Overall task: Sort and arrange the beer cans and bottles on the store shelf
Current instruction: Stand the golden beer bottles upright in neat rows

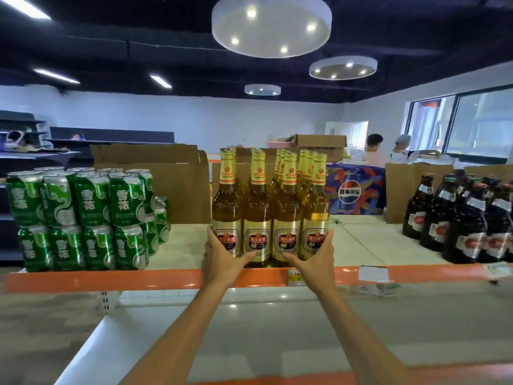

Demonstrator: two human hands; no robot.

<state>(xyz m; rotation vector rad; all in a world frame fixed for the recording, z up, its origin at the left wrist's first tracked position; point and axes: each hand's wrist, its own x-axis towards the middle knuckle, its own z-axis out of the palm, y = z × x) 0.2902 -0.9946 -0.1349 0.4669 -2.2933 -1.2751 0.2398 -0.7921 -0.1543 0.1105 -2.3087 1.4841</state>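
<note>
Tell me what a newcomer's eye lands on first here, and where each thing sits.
First, the block of golden beer bottles at the middle of the shelf front, with the left grip and right grip cupping its outer bottles low down. Next, green beer cans stacked two high at the left, and dark brown bottles at the right end.

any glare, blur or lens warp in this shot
Head view: fisheye warp bows the orange shelf edge and tilts the stacked green beer cans; the dark brown glass bottles at the right edge are smeared; the golden glass beer bottles at centre are sharp; the round white ceiling lamp clips bright, glinting on the glossy white lower shelf.
</note>
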